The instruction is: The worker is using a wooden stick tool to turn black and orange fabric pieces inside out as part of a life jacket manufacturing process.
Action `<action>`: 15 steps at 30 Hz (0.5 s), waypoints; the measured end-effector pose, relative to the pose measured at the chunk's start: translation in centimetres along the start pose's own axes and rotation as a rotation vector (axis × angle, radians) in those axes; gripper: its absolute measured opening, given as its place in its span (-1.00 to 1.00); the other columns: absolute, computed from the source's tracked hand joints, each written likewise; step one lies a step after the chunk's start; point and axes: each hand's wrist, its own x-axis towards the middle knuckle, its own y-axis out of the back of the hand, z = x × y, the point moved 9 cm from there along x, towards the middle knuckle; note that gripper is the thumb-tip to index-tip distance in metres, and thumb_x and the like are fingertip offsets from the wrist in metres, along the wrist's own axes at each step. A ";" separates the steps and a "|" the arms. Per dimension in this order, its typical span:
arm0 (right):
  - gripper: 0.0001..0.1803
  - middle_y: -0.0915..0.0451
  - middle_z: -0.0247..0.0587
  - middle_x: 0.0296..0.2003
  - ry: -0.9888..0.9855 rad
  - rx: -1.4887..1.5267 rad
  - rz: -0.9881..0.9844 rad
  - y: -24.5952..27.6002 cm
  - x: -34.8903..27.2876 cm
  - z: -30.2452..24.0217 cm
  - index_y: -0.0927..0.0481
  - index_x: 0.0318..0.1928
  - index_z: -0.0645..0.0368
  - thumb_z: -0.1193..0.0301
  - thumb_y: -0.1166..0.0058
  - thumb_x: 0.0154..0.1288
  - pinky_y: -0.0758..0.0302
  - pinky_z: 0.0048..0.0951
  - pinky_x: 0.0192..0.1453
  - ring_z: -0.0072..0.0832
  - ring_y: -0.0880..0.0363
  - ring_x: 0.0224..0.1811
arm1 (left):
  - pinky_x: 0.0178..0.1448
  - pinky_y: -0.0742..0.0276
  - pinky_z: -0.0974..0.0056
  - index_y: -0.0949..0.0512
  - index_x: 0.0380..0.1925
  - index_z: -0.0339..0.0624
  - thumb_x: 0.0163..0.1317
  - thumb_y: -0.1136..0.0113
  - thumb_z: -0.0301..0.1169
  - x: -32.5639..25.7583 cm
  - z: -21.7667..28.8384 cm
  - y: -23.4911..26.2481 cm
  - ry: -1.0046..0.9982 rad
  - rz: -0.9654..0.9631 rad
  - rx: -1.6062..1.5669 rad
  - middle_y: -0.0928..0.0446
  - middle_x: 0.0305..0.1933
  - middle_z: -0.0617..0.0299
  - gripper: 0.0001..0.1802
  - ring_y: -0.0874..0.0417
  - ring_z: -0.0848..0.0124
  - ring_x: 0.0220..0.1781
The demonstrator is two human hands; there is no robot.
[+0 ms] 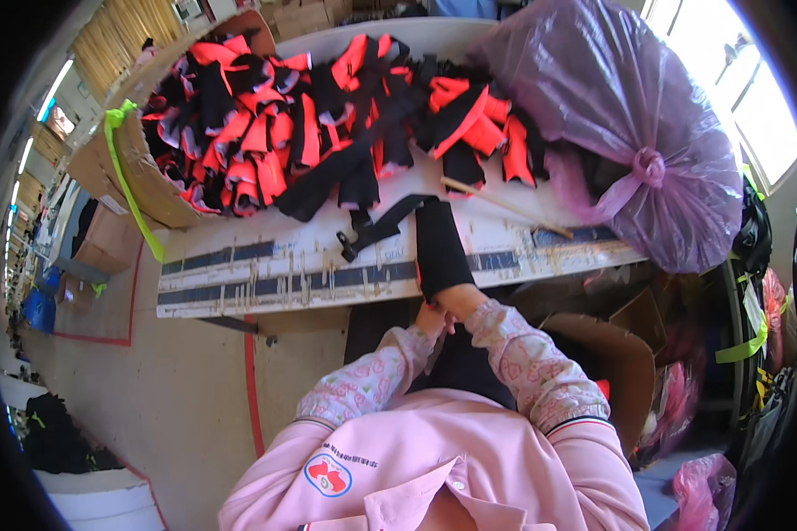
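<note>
A black fabric tube (441, 243) with a thin red edge lies over the table's near edge, and a black strap with a buckle (350, 248) runs left from its far end. My right hand (457, 300) reaches into or under the tube's near end; only the wrist area shows and its fingers are hidden. Just below, my left hand (432, 319) is bent in against the right wrist with curled fingers, partly covered; what it grips cannot be made out. Beyond them, a heap of black and red-orange fabric pieces (257, 133) covers the table's far side.
The white table (505, 232) has worn tape along its front. A thin wooden stick (505, 208) lies right of the tube. A tied purple plastic bag (629, 115) bulges at the right. Cardboard boxes stand at left (142, 168) and below the table at right (607, 354).
</note>
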 end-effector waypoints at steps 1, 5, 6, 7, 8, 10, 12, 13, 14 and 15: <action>-0.68 -0.60 0.06 -0.36 0.002 -0.004 -0.027 -0.3 -0.5 -1.0 -0.53 -0.26 0.23 0.25 0.18 0.23 -0.47 -0.15 -0.20 -0.10 -0.57 -0.31 | -0.65 -0.33 0.32 -0.47 -0.35 -0.16 0.29 0.08 -0.26 0.1 -1.1 0.6 -0.011 -0.048 0.027 -0.49 -0.61 0.15 -0.77 -0.51 0.38 -0.68; -0.61 -0.61 0.02 -0.38 -0.036 0.015 -0.190 -1.1 -2.1 -3.7 -0.55 -0.35 0.24 0.17 0.20 0.26 -0.51 -0.06 -0.34 -0.11 -0.60 -0.44 | -0.49 -0.47 0.23 -0.48 -0.27 -0.18 0.27 0.06 -0.25 2.6 0.1 3.3 -0.343 -0.037 0.398 -0.54 -0.43 0.06 -0.76 -0.58 0.25 -0.49; -0.61 -0.61 0.02 -0.38 -0.032 0.022 -0.194 -1.3 -2.2 -4.0 -0.55 -0.35 0.24 0.17 0.20 0.26 -0.51 -0.06 -0.34 -0.11 -0.60 -0.44 | -0.46 -0.47 0.21 -0.48 -0.27 -0.18 0.25 0.05 -0.25 2.5 0.5 3.8 -0.491 0.000 0.567 -0.55 -0.40 0.04 -0.76 -0.59 0.22 -0.45; -0.65 -0.60 0.01 -0.39 -0.046 0.075 -0.067 -0.3 -2.4 -4.1 -0.56 -0.34 0.22 0.20 0.16 0.23 -0.51 -0.06 -0.32 -0.08 -0.59 -0.42 | -0.42 -0.48 0.19 -0.49 -0.27 -0.18 0.24 0.04 -0.26 1.8 0.7 3.9 -0.631 0.031 0.735 -0.55 -0.36 0.02 -0.76 -0.59 0.19 -0.41; -0.69 -0.60 0.01 -0.39 -0.062 0.129 0.057 0.5 -2.8 -4.0 -0.57 -0.34 0.21 0.22 0.11 0.20 -0.51 -0.06 -0.30 -0.06 -0.59 -0.41 | -0.38 -0.49 0.17 -0.49 -0.27 -0.17 0.22 0.03 -0.26 0.9 0.5 3.8 -0.768 0.060 0.905 -0.55 -0.32 0.00 -0.76 -0.59 0.15 -0.37; -0.70 -0.60 0.01 -0.40 -0.154 0.152 0.026 0.3 -3.0 -2.0 -0.58 -0.33 0.17 0.23 0.12 0.20 -0.51 -0.06 -0.30 -0.06 -0.59 -0.40 | -0.17 -0.49 0.10 -0.49 -0.19 -0.16 0.17 0.01 -0.30 0.5 0.2 2.6 -0.549 0.089 0.989 -0.51 -0.12 -0.05 -0.74 -0.55 0.04 -0.15; -0.72 -0.61 -0.01 -0.40 -0.156 0.164 0.010 -0.3 -2.5 -2.0 -0.60 -0.31 0.08 0.23 0.14 0.22 -0.52 -0.07 -0.32 -0.07 -0.60 -0.38 | -0.18 -0.49 0.11 -0.49 -0.18 -0.16 0.18 0.01 -0.30 0.4 0.8 2.8 -0.535 0.052 0.775 -0.51 -0.15 -0.05 -0.74 -0.56 0.04 -0.16; -0.72 -0.61 -0.01 -0.40 -0.162 0.170 0.010 -0.7 -2.2 -1.6 -0.60 -0.31 0.08 0.23 0.14 0.22 -0.52 -0.07 -0.32 -0.07 -0.60 -0.38 | -0.20 -0.50 0.11 -0.48 -0.18 -0.16 0.18 0.02 -0.30 0.6 1.2 2.9 -0.541 0.018 0.552 -0.52 -0.18 -0.05 -0.74 -0.56 0.05 -0.18; -0.71 -0.61 -0.02 -0.42 -0.143 0.137 -0.003 -1.2 -2.1 -1.5 -0.60 -0.31 0.08 0.22 0.16 0.23 -0.52 -0.09 -0.34 -0.10 -0.60 -0.41 | -0.25 -0.51 0.14 -0.48 -0.21 -0.17 0.18 0.01 -0.32 0.2 1.4 2.3 -0.597 0.027 0.925 -0.53 -0.21 -0.03 -0.77 -0.58 0.12 -0.17; -0.70 -0.61 -0.03 -0.44 -0.122 0.102 -0.016 -1.5 -2.0 -1.4 -0.59 -0.30 0.08 0.22 0.17 0.25 -0.52 -0.11 -0.36 -0.13 -0.61 -0.44 | -0.25 -0.51 0.14 -0.48 -0.21 -0.17 0.18 0.01 -0.32 0.1 1.5 2.2 -0.594 0.023 0.928 -0.53 -0.21 -0.03 -0.77 -0.58 0.12 -0.17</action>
